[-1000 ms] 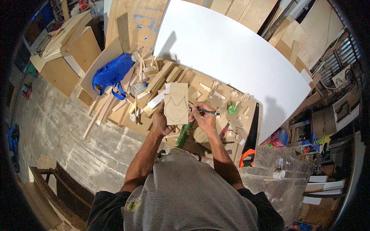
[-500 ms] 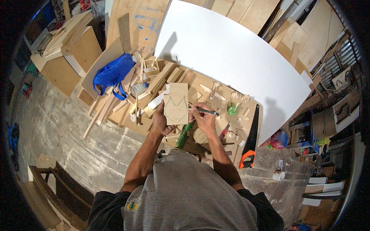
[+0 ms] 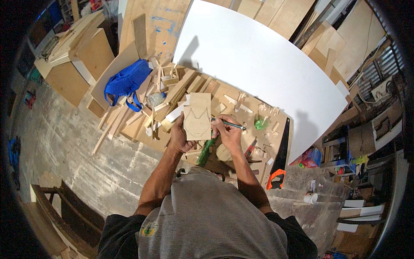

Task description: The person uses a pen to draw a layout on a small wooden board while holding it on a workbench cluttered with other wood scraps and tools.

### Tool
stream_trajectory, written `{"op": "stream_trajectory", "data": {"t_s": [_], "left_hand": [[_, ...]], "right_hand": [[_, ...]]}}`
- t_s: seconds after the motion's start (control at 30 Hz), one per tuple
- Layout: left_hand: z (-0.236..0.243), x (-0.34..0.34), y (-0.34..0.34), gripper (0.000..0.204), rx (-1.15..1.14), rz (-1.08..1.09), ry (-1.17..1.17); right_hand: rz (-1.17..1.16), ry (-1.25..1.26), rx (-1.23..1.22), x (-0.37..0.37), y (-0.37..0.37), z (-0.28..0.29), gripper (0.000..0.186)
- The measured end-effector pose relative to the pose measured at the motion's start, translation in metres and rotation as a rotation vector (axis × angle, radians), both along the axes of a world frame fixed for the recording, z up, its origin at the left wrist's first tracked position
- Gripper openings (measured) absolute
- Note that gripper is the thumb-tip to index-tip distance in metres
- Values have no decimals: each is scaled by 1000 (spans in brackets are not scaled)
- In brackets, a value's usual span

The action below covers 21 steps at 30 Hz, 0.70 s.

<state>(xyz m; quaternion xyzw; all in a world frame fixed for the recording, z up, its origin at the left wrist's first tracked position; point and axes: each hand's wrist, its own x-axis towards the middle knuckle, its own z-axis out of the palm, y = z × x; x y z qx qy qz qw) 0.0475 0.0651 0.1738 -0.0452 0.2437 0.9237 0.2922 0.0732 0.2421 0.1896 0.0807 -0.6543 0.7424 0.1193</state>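
My left hand (image 3: 179, 136) grips a small flat wooden board (image 3: 199, 103) by its left edge and lower corner. Pencil lines on the board form a head-like outline with a zigzag top and small marks inside. In my right hand (image 3: 228, 136) is a dark pencil (image 3: 231, 124), pinched between the fingers at the board's right edge. Its tip lies close to that edge; whether it touches the wood I cannot tell. Below the board a green object (image 3: 203, 156) lies partly hidden on the worktable (image 3: 221, 88).
A handsaw (image 3: 283, 149) with an orange handle lies at the table's right edge. Wood offcuts (image 3: 179, 93) and a blue bag (image 3: 127, 80) crowd the left. A red-handled tool (image 3: 250, 149) lies beside my right forearm. Behind stands a large white panel (image 3: 254, 56).
Hardly anything differs. The board is tilted very slightly differently in my left hand, and the pencil has shifted a little with my right hand.
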Motion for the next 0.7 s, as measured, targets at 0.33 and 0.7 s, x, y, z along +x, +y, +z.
{"op": "stream_trajectory", "data": {"t_s": [0.33,0.7], "left_hand": [[-14,-5,-2,71,80,-84,26],[-22,-3,21,61,-93,143,-45]], "right_hand": [[-53,-56,44,-5,3,5,16],[-313,-552,876,12,103,-118,36]]}}
